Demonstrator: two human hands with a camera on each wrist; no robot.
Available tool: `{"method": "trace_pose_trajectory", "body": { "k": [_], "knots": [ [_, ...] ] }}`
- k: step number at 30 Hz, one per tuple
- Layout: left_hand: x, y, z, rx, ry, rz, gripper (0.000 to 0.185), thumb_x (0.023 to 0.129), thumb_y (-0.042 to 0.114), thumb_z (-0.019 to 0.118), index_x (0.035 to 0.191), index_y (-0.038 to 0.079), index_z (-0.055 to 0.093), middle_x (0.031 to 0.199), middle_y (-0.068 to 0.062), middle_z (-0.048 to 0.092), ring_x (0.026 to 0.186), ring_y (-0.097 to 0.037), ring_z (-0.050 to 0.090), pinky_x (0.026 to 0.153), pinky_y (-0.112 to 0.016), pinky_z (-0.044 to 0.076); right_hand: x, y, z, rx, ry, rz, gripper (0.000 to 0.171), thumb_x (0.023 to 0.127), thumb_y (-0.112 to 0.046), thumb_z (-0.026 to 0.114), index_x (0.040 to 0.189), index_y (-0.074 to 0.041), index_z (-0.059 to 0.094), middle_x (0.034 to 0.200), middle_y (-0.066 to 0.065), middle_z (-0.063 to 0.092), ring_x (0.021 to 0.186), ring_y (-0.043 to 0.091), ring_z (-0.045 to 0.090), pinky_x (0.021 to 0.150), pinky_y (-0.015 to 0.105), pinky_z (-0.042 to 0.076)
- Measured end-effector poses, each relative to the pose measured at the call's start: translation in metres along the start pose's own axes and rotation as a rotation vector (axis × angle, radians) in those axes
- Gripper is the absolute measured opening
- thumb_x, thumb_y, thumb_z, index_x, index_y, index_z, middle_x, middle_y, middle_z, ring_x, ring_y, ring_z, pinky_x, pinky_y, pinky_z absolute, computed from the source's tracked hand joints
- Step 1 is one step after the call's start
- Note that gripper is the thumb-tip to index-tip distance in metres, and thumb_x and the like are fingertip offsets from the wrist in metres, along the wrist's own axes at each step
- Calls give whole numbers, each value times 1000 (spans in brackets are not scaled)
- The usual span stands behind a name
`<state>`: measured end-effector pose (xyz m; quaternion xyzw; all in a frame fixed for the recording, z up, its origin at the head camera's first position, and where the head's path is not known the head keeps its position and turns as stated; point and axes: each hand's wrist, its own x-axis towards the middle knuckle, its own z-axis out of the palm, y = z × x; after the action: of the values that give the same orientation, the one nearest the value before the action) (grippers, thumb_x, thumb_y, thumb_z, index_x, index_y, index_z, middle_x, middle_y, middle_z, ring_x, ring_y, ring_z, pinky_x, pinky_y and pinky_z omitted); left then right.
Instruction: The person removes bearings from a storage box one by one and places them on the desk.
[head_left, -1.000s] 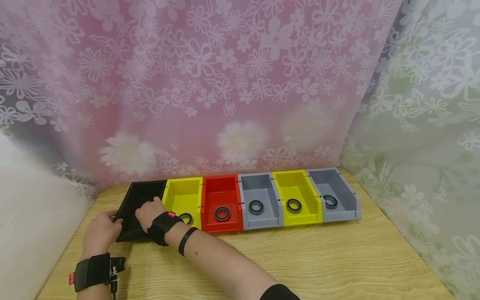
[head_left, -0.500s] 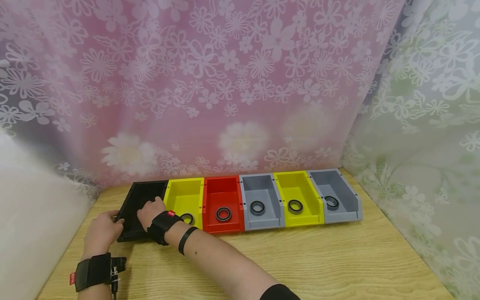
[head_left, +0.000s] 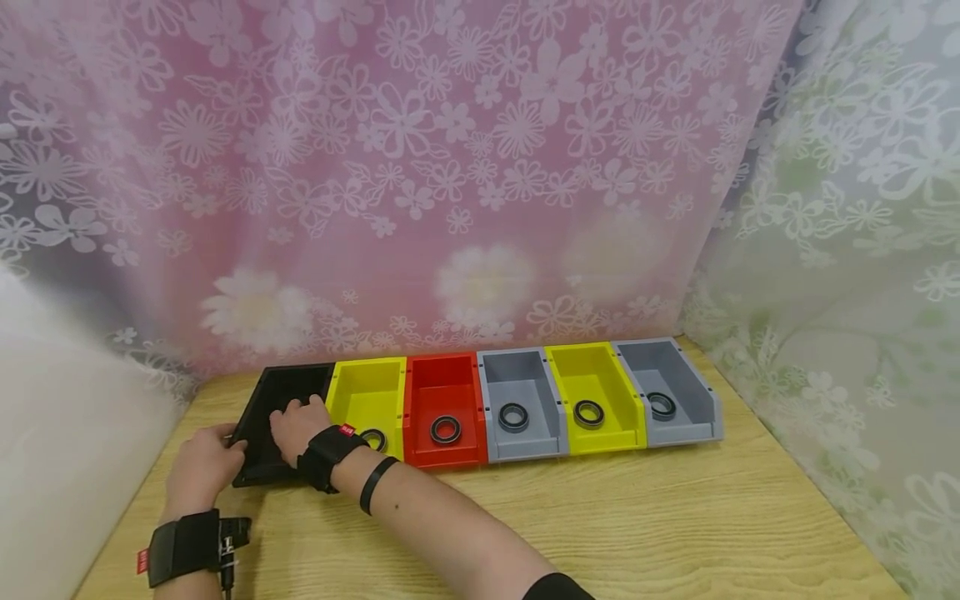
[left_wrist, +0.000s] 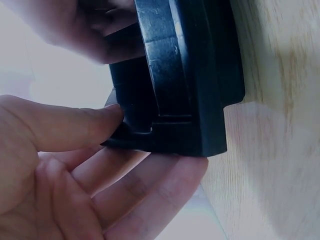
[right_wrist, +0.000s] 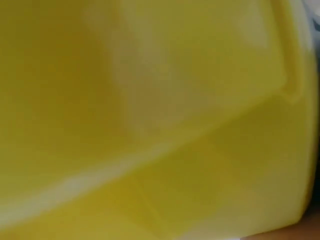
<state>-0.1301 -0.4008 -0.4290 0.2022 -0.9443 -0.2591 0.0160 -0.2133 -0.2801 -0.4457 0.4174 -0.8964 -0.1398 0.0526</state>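
while the left hand (head_left: pixel 201 467) grips the black bin's (head_left: pixel 279 392) front-left corner, thumb and fingers curled round it, the right hand (head_left: pixel 296 427) rests inside the bin, fingers bent; any hold cannot be told. bin sits leftmost on the wooden table (head_left: pixel 637 517), touching the yellow bin (head_left: pixel 367 390).

Soft, even daylight is glowing through the curtain (head_left: pixel 450 167) behind the bins (head_left: pixel 487 400); shadows are lying faint. The right wrist view is showing only yellow blur.
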Motion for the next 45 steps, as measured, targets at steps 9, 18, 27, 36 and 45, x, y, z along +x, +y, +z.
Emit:
{"method": "trace_pose_trajectory", "body": {
  "k": [9,18,27,36,45],
  "knots": [
    [-1,-5,-2,-4,-31,5,52,102,12,54,141,-20,43,124,-44,57,98,-56,61,72,-52,53,-19,20,-21,362,75,-107,53,98,-50,67,142,-24,52,121,-5,55,89,3,55,79,16,46],
    [-1,-10,-5,-7,-19,36,51,103,15,54,139,-20,46,125,-42,58,90,-48,62,70,-48,48,-47,16,-44,305,24,-224,58,96,-51,69,145,-27,52,118,-8,54,80,1,50,70,14,45],
    [4,-11,-4,-38,-51,35,54,103,15,56,139,-23,44,122,-40,61,107,-58,59,83,-61,51,-73,0,-36,244,-60,-322,56,94,-52,71,143,-28,55,128,-9,57,87,-2,60,74,12,48],
    [6,-9,-5,-28,-61,38,53,103,16,58,138,-22,45,122,-40,61,110,-61,55,87,-66,48,-89,-16,-8,240,-123,-376,41,94,-49,71,129,-30,62,120,-12,59,72,-1,55,66,15,47],
    [7,-11,-4,-21,-74,39,55,104,18,58,139,-23,44,123,-41,60,108,-60,57,84,-63,50,-94,-28,0,215,-135,-357,47,94,-50,72,136,-31,60,118,-11,59,75,0,54,65,17,48]
  ]
}}
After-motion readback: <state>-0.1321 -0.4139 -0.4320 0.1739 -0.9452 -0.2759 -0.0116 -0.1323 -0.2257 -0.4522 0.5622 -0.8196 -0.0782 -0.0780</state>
